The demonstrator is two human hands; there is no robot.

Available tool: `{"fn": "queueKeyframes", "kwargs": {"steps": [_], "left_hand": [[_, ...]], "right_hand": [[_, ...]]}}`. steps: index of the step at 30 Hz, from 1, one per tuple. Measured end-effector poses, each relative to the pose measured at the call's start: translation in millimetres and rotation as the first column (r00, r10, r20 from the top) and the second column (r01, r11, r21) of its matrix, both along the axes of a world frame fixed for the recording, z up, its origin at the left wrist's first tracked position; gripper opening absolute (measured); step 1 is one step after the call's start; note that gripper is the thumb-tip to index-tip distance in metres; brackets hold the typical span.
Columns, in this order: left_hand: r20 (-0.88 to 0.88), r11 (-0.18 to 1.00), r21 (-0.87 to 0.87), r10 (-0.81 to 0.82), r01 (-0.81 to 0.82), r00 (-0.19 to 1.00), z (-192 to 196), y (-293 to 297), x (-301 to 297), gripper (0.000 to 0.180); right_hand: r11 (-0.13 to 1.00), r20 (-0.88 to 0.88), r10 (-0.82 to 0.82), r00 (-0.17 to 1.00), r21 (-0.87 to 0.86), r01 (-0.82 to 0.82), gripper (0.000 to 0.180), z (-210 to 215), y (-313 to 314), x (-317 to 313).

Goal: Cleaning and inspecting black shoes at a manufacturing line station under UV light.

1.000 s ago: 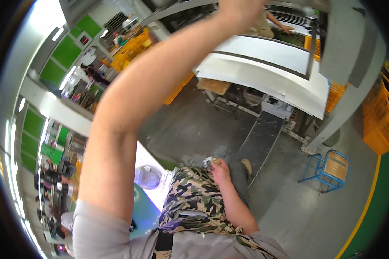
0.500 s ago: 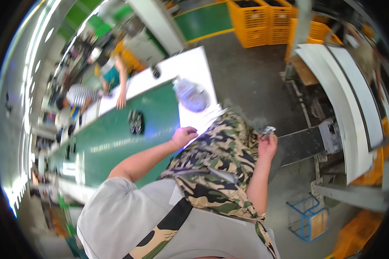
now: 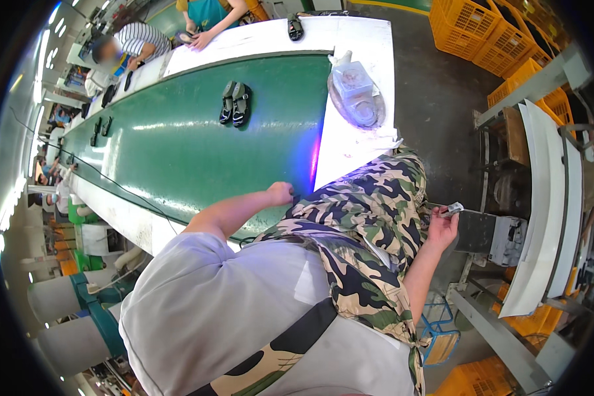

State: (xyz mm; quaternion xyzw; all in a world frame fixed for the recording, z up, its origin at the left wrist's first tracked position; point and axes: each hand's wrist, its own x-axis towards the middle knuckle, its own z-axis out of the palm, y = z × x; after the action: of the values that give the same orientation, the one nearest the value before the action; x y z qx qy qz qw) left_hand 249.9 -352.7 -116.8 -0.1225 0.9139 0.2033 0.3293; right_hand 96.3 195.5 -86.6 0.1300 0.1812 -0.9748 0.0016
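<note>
My left hand [image 3: 282,193] is closed, fingers curled, over the near right end of the green conveyor belt [image 3: 178,152]. What it holds, if anything, is hidden. Out to the right of my camouflage apron [image 3: 369,198], my right hand [image 3: 443,230] pinches a small silvery-white crumpled object [image 3: 453,209] between thumb and fingers; its kind is too small to make out. A pair of dark strapped shoes [image 3: 235,103] lies on the belt beyond my left hand. On the white end of the table sits an oval tray [image 3: 376,115] with a clear plastic container [image 3: 353,79] in it.
Across the belt, a person in a striped shirt [image 3: 140,38] and another in a teal apron [image 3: 211,14] handle shoes. One dark shoe [image 3: 295,28] stands on the far ledge. Orange crates [image 3: 465,30], a rack with curved white panels [image 3: 541,218] and a blue-framed stool [image 3: 441,340] are rightward.
The view has swung, so the belt, shoes and tray appear higher and further right. My left hand has gone from loosely bent to curled; my right still pinches the small object.
</note>
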Motion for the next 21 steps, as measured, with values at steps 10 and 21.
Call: {"fn": "queueKeyframes", "kwargs": {"steps": [10,21], "left_hand": [[-0.469,0.793,-0.032,0.526,-0.609,0.709,5,-138,-74,0.061],[-0.589,0.686,-0.004,0.586,-0.727,0.556,38,-266,-187,0.089]], "right_hand": [[0.978,0.161,0.077,0.984,0.181,-0.106,0.011,8,1,2],[0.885,0.339,-0.019,0.941,0.443,-0.141,0.017,46,-24,-16]]}}
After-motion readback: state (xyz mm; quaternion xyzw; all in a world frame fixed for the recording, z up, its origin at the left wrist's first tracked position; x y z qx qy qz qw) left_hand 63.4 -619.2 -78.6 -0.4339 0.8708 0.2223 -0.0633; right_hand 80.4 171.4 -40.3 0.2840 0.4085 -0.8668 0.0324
